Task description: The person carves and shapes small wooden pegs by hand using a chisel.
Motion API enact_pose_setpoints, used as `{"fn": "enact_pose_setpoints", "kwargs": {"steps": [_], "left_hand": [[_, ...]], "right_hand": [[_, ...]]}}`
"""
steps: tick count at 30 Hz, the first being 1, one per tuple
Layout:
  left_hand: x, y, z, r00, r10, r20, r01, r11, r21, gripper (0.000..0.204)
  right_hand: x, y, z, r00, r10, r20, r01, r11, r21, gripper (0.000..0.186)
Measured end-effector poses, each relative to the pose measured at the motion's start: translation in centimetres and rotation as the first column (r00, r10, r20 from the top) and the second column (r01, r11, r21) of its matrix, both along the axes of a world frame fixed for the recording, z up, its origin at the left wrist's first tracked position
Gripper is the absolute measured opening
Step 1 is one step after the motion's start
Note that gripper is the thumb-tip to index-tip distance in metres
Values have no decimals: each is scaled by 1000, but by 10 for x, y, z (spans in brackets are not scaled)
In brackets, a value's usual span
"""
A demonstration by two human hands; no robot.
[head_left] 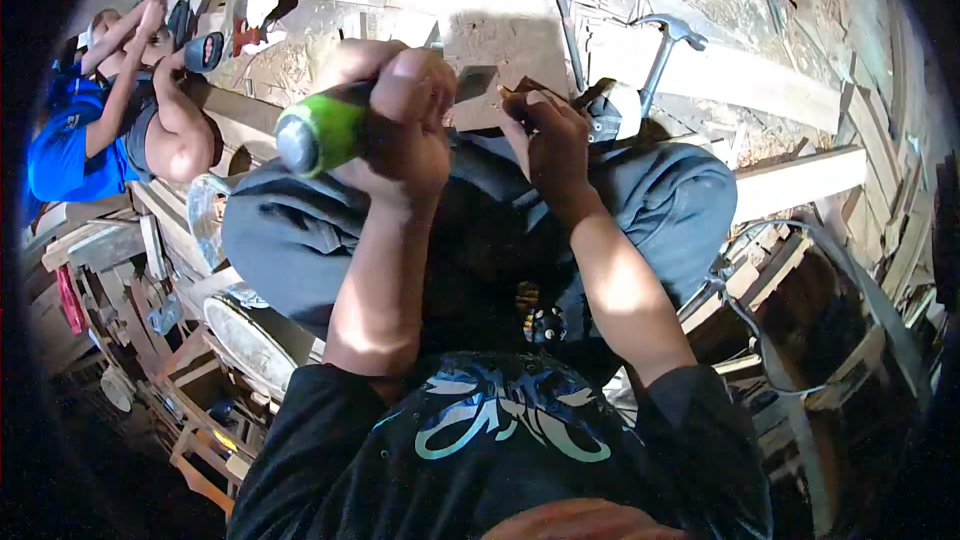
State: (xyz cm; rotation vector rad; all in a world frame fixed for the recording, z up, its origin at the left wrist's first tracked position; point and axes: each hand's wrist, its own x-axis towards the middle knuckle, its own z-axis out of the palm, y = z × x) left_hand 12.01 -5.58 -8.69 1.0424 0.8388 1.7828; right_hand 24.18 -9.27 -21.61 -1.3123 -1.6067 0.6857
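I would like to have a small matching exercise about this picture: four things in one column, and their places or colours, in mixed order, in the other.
Things
1. Tool handle
2. Co-worker's shirt
3. Hammer
4. Small brown piece

Places or colours
A. In the right hand
B. Lying beyond the right hand, to its right
C. In the left hand
D. Bright blue

Right pairs: 1-C, 2-D, 3-B, 4-A

blue-shirted person [80, 162], dark sandal [204, 53]; pale plank [802, 184]
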Motion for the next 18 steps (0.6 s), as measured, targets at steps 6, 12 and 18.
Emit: {"fn": "enact_pose_setpoints", "kwargs": {"steps": [6,12,18], "left_hand": [[2,-8,5,999,47,-6,-47,997,-67,12],[6,-9,-20,946,63,-317,-101,990,-103,21],[-16,-4,6,996,30,-86,-23,996,85,14]], "right_hand": [[2,-3,-1,999,32,-25,-31,999,16,28],[4,-5,1,996,33,82,-36,999,29,27],[1,2,7,996,78,-44,-73,991,108,26]]}}
